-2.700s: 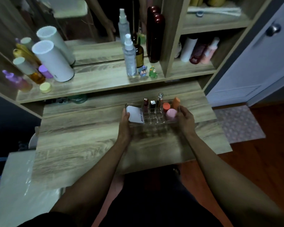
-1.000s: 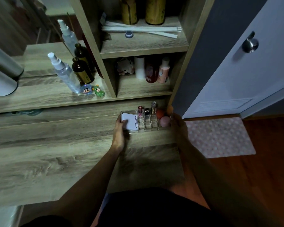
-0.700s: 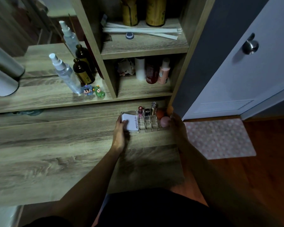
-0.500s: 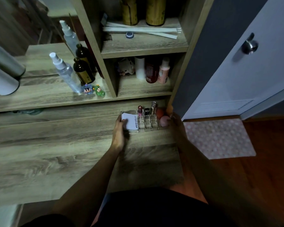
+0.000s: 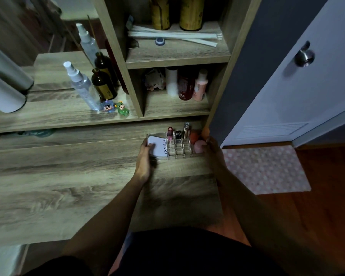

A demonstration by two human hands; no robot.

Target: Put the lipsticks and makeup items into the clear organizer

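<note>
The clear organizer (image 5: 179,152) sits at the far right of the wooden dressing table, near the back wall under the shelf. In it stand a white compact marked 4U2Skin (image 5: 159,146), three lipsticks (image 5: 177,134), a pink sponge (image 5: 199,146) and orange sponges (image 5: 194,135). My left hand (image 5: 144,158) grips the organizer's left end, thumb on the compact. My right hand (image 5: 212,149) holds its right end beside the sponges.
The shelf above carries a spray bottle (image 5: 82,86), a brown bottle (image 5: 104,84), two small figurines (image 5: 116,107) and white cylinders (image 5: 2,92). A cubby holds bottles (image 5: 185,84). A door (image 5: 299,76) and a dotted mat (image 5: 265,168) are to the right.
Since 2.7 s ago the organizer has gone from the table's middle to the far right corner, both hands still on it. Over the last second it has barely moved.
</note>
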